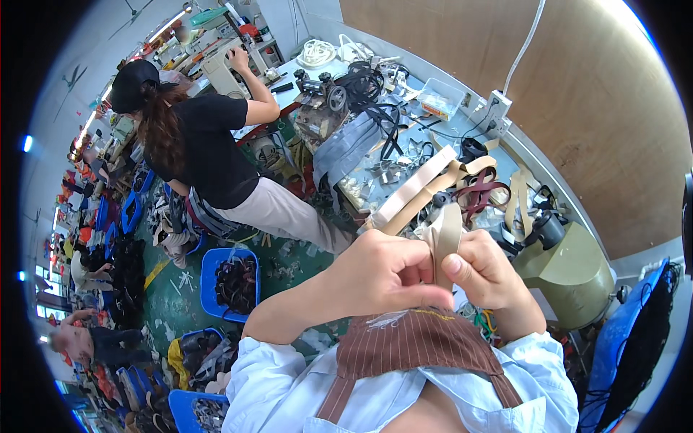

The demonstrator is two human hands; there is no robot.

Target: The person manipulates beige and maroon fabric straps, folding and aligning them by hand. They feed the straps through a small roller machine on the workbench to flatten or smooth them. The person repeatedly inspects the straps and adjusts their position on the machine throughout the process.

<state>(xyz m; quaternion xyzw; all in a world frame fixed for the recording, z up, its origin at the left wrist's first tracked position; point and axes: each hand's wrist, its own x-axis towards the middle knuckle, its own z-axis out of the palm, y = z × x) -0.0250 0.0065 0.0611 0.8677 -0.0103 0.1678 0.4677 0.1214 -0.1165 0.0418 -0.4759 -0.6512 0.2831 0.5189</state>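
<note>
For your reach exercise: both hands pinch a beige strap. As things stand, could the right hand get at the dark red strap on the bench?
Probably yes. The right hand sits just below the dark red strap, which lies uncovered on the bench, though it would first have to release the beige strap.

bright, even light across workshop; ceiling tube lamps (167, 26) glow at upper left. top right corner of brown wall panel (577, 79) washed out by glare. shadows soft, faint. strong fisheye bend: tabletop (530, 155) edge curves, black ring surrounds round picture. hands (426, 270) at centre sharp; far left rows small, smeared, hard to read.
</note>
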